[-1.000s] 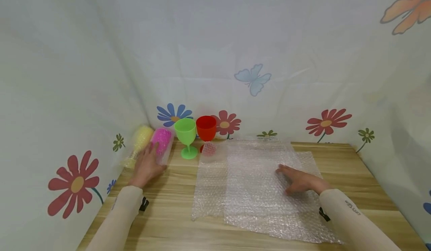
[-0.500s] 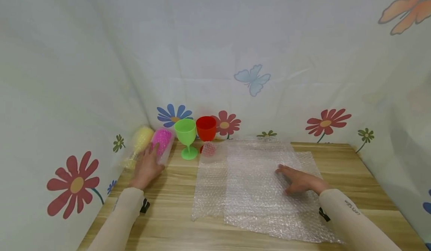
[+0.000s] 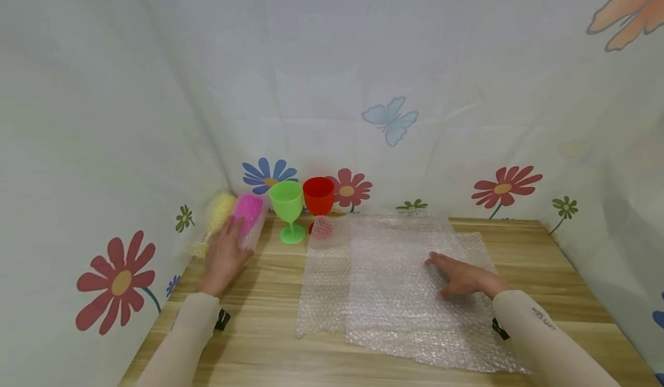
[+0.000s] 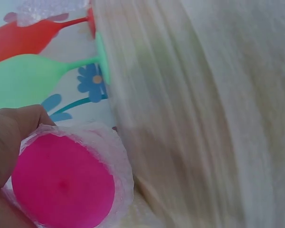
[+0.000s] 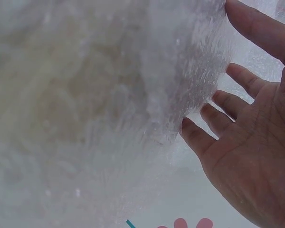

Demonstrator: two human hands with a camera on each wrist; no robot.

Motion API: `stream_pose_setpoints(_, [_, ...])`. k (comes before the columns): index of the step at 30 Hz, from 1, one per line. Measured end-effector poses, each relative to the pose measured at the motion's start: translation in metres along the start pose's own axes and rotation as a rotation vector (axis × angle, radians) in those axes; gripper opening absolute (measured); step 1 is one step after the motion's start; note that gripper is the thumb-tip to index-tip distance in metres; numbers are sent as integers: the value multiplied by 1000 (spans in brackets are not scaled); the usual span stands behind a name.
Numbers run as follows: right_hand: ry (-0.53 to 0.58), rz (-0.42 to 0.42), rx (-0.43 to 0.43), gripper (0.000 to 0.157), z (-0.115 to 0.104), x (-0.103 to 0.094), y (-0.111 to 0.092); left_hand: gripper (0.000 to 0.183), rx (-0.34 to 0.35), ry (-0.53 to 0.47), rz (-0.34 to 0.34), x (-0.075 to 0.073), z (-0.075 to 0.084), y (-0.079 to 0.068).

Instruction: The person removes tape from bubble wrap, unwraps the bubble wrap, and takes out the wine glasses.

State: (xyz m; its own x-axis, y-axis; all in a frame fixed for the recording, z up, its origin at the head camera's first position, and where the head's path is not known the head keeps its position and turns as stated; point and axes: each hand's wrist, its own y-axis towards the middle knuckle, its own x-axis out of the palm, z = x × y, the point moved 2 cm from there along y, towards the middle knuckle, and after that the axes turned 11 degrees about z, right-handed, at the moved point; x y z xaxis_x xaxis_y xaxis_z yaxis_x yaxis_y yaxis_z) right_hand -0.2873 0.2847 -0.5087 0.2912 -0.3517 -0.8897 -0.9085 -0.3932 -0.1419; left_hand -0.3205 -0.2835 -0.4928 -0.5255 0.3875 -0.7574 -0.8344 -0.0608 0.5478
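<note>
At the table's left back, my left hand (image 3: 227, 258) holds a pink goblet (image 3: 248, 211) wrapped in bubble wrap. The left wrist view shows its round pink foot (image 4: 62, 183) framed by the wrap, with thumb and fingers curled around the side. Just left of it lies a yellow goblet (image 3: 220, 211), also wrapped. My right hand (image 3: 461, 276) rests its spread fingertips on sheets of bubble wrap (image 3: 394, 283) laid flat on the table; the right wrist view shows the fingers fairly straight, touching the sheet.
A green goblet (image 3: 287, 202) and a red goblet (image 3: 319, 195) stand upright at the back, the red one's stem partly behind a bubble wrap corner. A white flowered curtain (image 3: 415, 58) closes off the back and both sides of the wooden table (image 3: 259, 329).
Almost nothing differs. The head view shifts very slightly, while both hands keep their places on the wrapped pink goblet and the bubble wrap sheets.
</note>
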Motion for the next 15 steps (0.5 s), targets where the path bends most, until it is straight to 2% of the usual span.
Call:
stream_pose_setpoints(6, [12, -4, 5, 80, 0, -1, -1, 91, -6, -16, 65, -12, 8, -1])
stream_pose_setpoints(12, [19, -6, 16, 81, -1, -1, -1, 86, -37, -33, 157, -24, 18, -2])
stream_pose_setpoints(15, [20, -8, 22, 81, -1, -1, 0, 84, -28, -38, 199, -30, 22, -3])
